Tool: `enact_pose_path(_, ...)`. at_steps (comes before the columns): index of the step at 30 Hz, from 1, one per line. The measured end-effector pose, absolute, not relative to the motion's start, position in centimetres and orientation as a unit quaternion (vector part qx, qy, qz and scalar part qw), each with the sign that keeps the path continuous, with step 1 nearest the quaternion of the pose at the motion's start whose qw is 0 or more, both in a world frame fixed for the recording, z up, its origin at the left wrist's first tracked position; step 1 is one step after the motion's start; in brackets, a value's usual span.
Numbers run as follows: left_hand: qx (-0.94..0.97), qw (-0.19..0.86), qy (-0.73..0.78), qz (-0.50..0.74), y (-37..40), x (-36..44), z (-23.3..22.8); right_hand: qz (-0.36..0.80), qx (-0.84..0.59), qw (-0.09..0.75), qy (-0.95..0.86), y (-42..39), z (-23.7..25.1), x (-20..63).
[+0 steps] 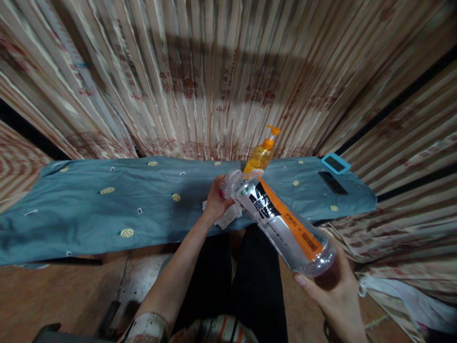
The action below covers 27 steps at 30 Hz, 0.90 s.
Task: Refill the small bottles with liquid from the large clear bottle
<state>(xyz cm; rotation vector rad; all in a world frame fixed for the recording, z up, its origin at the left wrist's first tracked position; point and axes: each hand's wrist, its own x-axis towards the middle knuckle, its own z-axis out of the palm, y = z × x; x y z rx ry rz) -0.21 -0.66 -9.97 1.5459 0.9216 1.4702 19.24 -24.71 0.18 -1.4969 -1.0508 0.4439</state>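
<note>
A room hung all round with pleated cream curtains [200,71] printed in faded red, over a wooden floor. Across the middle runs a low worktop draped in a blue-grey cloth with small gold medallions [107,209].

From the person's own viewpoint, seated with dark-trousered legs below, two bare arms reach forward. The right hand [337,293] is cupped under the base of a clear plastic drink bottle with a black, white and orange label [282,221], fingers wrapped round its bottom end, seemingly to steady it. The left hand [216,200] is closed round the bottle's neck end, pressing a crumpled white cloth or tissue [230,216] against it; the grip looks suited to wiping or twisting at the neck, though which one cannot be told.

The bottle is held in the air just above the near edge of the worktop, between the hands. Its long axis runs diagonally: base low and near at the right, neck up and away to the left, pointing towards the curtains.

Just behind the neck stands an amber pump bottle with an orange dispenser top [262,155]. Further right on the cloth lie a slim black device [332,183] and a small turquoise-framed gadget with a dark screen [335,163].
</note>
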Motion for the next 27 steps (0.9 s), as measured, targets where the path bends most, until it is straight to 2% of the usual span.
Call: enact_pose_path(27,0.627,0.384,0.363,0.572,-0.74,-0.6,-9.49,0.197,-0.64,0.582,-0.461,-24.91,0.03,19.42)
